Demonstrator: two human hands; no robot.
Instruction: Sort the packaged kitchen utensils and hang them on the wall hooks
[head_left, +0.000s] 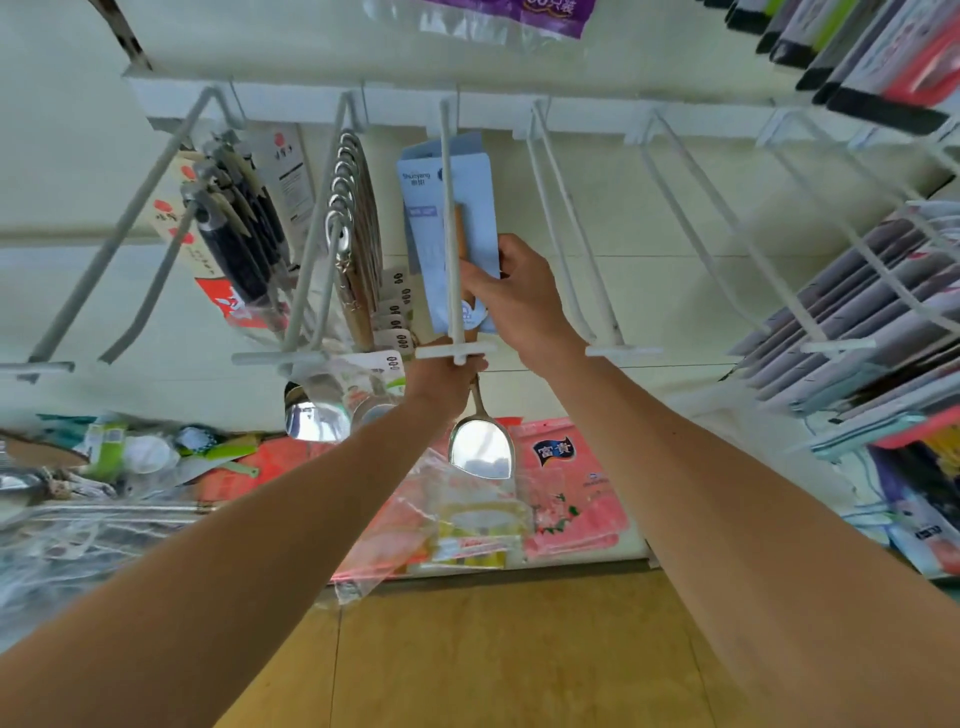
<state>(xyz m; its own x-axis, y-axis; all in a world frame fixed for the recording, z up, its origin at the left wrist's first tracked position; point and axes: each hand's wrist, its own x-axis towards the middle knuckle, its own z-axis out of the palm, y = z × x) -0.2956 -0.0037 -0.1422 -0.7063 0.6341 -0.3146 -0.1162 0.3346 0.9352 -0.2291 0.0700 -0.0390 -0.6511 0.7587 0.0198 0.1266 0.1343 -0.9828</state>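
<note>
A packaged steel spatula with a wooden handle hangs on a white wall hook (450, 234), its light blue card (441, 208) up by the wall and its shiny blade (480, 447) dangling below. My right hand (514, 296) pinches the lower edge of the blue card. Just under the hook's front crossbar, my left hand (447, 384) curls around the spatula's handle. A crumpled clear plastic sleeve (415, 525) trails down from the spatula.
Left hooks carry packaged knives (234, 244) and several wooden-handled ladles (353, 234). Two bare hooks (571, 234) stand to the right, then hooks full of flat packs (857, 312). Below, a shelf holds pink packets (571, 493) and loose utensils (104, 467); the floor is wooden.
</note>
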